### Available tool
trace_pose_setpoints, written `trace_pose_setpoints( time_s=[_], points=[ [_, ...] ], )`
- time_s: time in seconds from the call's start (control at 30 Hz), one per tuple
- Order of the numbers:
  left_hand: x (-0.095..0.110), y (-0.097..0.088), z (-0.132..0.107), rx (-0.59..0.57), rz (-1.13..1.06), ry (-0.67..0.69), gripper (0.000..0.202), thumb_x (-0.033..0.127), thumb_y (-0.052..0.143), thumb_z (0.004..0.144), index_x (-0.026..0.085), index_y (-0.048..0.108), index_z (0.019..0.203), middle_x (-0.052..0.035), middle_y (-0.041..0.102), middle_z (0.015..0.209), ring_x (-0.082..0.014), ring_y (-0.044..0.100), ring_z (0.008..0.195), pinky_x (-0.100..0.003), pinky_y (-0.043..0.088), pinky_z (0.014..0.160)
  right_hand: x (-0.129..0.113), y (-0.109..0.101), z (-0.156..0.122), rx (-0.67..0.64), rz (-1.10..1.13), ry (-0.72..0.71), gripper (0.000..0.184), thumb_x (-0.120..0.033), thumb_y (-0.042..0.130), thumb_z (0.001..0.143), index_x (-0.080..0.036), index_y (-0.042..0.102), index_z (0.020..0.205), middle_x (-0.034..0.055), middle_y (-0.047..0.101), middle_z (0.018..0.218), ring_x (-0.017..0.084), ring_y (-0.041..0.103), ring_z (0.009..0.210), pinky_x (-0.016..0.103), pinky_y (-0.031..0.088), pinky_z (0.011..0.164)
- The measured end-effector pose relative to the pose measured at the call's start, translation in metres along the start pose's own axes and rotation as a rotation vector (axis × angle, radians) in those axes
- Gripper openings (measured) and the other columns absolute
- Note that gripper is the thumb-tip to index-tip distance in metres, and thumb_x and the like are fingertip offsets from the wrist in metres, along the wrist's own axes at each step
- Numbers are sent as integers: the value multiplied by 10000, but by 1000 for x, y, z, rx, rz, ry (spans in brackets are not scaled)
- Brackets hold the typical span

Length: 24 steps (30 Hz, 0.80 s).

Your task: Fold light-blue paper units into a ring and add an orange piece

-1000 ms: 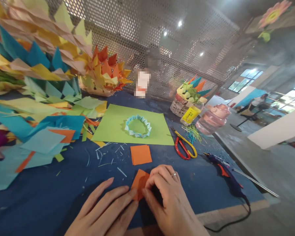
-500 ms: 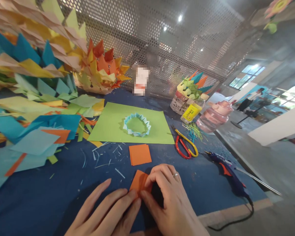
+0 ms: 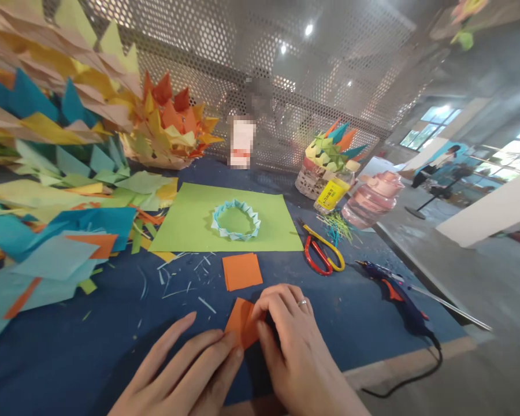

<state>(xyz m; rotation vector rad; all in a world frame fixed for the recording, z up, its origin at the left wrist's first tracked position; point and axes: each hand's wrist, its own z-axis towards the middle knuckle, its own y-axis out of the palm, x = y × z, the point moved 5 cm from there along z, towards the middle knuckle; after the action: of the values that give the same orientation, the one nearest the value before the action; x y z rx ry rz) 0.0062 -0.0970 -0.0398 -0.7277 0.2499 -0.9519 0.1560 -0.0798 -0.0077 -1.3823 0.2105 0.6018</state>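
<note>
A small orange paper square point(image 3: 241, 319) with a crease down it lies on the blue table in front of me. My left hand point(image 3: 188, 361) has its fingers stretched out, the fingertips resting on the lower left of this paper. At its right edge, the bent thumb and fingers of my right hand point(image 3: 288, 329), ring on one finger, pinch the paper; they hide that edge. Just beyond lies a small stack of orange paper squares point(image 3: 242, 271). Farther off, a light blue folded-paper ring point(image 3: 236, 236) rests on a green sheet point(image 3: 182, 222).
Scissors point(image 3: 325, 251) with red and yellow handles and a corded glue gun point(image 3: 396, 294) lie to the right. Behind them stand a yellow-labelled bottle point(image 3: 329, 195) and a pink jug point(image 3: 370, 199). Loose paper point(image 3: 56, 254) and folded-paper pieces point(image 3: 169, 124) crowd the left.
My right thumb and fingers have slid a little up along the paper's right edge. My left hand stays about where it was, while the whole view has shifted slightly.
</note>
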Motion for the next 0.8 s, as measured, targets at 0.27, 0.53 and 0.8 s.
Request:
trace_pose_setpoints(
  time_s=[0.27,0.53,0.8],
  points=[
    [0,-6,5,-75,-54,-37,467,19,342,817,261,630,1095,49,694,996,-95,606,968,-288,200,1117,-11,-11,-28,310,72,-218,344,-26,359,834,-225,627,920,34,629,883,190,512,884,338,396,760],
    [-12,-25,24,-142,60,-8,406,98,413,808,195,587,1162,-67,621,1176,-213,584,1045,-387,446,942,-21,-6,-44,324,-27,-275,385,-55,457,785,-224,634,1083,34,667,1027,207,518,955,338,424,800],
    [-13,-11,35,-184,-154,-25,356,18,325,843,198,631,873,-72,595,1120,-218,530,1052,-395,473,843,-22,-9,-46,354,-112,-353,428,-31,442,777,-205,618,1127,27,671,1029,213,511,961,335,436,789]
  ],
)
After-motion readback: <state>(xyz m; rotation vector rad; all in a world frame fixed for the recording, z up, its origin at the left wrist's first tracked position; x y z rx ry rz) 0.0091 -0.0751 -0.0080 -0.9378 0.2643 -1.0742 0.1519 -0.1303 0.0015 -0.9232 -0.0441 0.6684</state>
